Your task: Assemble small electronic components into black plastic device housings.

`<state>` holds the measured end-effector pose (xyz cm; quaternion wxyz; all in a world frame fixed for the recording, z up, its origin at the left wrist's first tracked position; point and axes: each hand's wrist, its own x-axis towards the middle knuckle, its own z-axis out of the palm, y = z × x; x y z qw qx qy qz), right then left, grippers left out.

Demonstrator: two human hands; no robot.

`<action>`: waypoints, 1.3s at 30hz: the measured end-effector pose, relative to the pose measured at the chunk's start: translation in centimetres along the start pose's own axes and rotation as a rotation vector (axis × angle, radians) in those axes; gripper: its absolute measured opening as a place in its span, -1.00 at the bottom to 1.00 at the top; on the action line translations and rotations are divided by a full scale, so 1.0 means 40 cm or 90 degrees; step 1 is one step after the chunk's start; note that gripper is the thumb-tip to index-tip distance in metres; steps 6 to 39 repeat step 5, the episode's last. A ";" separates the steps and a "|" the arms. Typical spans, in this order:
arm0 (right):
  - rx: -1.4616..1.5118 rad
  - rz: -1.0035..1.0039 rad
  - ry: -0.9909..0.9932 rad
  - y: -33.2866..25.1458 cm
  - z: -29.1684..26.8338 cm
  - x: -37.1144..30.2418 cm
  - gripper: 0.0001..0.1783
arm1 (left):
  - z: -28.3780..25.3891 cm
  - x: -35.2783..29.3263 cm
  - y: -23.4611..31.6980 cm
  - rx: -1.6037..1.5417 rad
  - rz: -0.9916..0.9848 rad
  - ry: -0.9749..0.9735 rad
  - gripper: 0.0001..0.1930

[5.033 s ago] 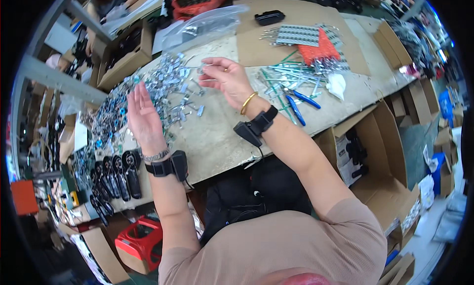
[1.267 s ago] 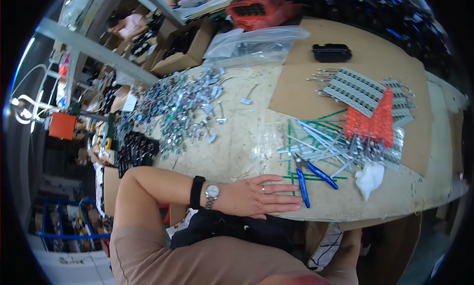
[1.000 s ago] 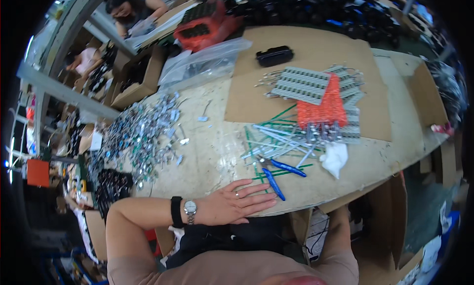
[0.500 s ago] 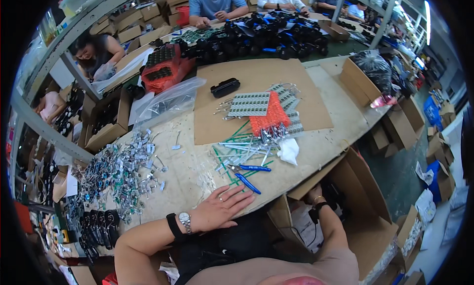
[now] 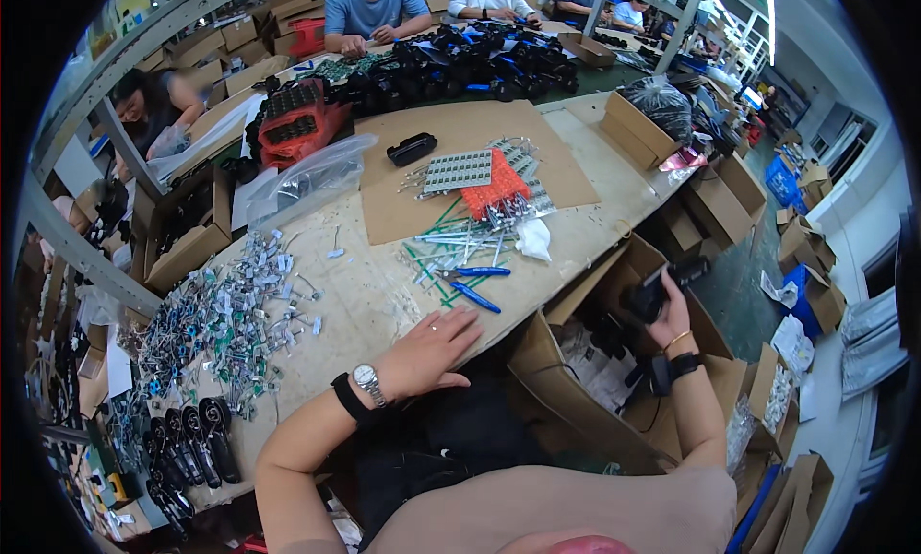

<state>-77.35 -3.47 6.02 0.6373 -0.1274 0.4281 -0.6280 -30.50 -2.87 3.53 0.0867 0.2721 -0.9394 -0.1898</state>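
Note:
My left hand (image 5: 436, 347) lies palm down at the table's front edge, fingers stretched out, just below blue-handled wire cutters (image 5: 477, 295). My right hand (image 5: 674, 316) is closed around a black plastic piece (image 5: 654, 293), raised over an open cardboard box (image 5: 535, 362) beside the table. Its exact kind is hard to make out. Inside the box are more black parts (image 5: 601, 335) and white paper. Behind the cutters lie green and white strips (image 5: 451, 237), a red bubble-wrap bag (image 5: 496, 194) and panels of small circuit boards (image 5: 458, 171).
Loose small boards with wires (image 5: 225, 309) cover the table's left side, near a row of black handles (image 5: 197, 442). A black case (image 5: 412, 149) rests on a cardboard sheet (image 5: 384, 209). Black parts (image 5: 460, 70) are heaped at the back, where other people work. A metal post (image 5: 82, 242) stands left.
My right hand has come up out of the box with the black plastic piece in it. My left hand stays flat on the table. The whole view has shifted.

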 end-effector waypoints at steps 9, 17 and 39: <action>-0.077 0.073 -0.168 0.029 0.261 -0.038 -0.64 | -0.014 -0.043 0.041 -0.010 -0.015 0.012 0.00; -0.077 0.073 -0.168 0.029 0.261 -0.038 -0.64 | -0.014 -0.043 0.041 -0.010 -0.015 0.012 0.00; -0.077 0.073 -0.168 0.029 0.261 -0.038 -0.64 | -0.014 -0.043 0.041 -0.010 -0.015 0.012 0.00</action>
